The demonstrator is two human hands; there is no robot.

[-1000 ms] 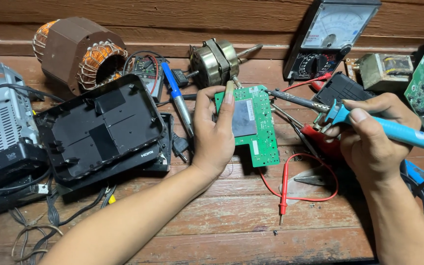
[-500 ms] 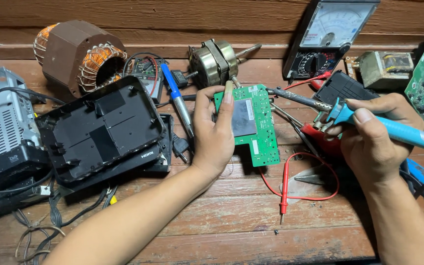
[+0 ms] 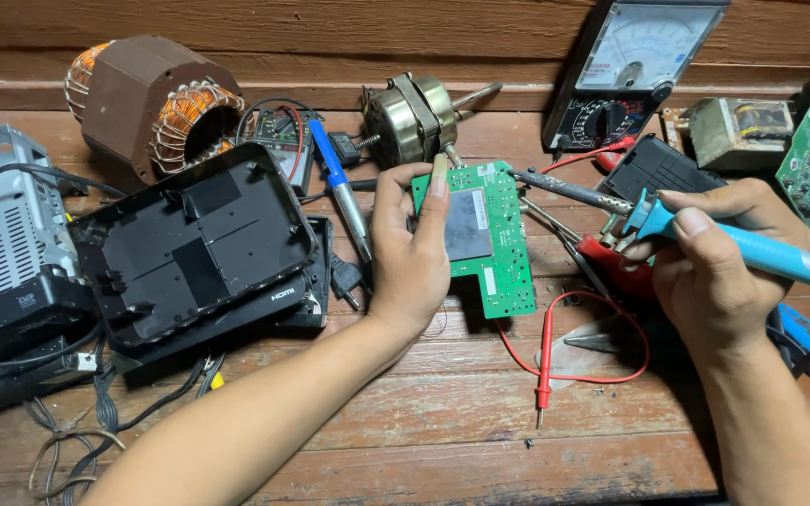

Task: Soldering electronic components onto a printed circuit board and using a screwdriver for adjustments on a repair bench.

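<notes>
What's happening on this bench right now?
A person's left hand holds a green L-shaped circuit board against the wooden table. The right hand grips a blue-handled soldering iron, its tip at the board's upper right edge. A red test probe lies below; a black plastic casing sits left.

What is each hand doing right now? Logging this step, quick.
Left hand: closed on the flat green circuit board.
Right hand: closed on the blue-handled metal-tipped soldering iron.

left hand point(image 3: 412, 253): holds the green board point(image 3: 491, 245) by its edge
right hand point(image 3: 719, 267): grips a blue soldering iron point(image 3: 705, 234), tip at the board's top
table point(image 3: 442, 422): brown wood
</notes>
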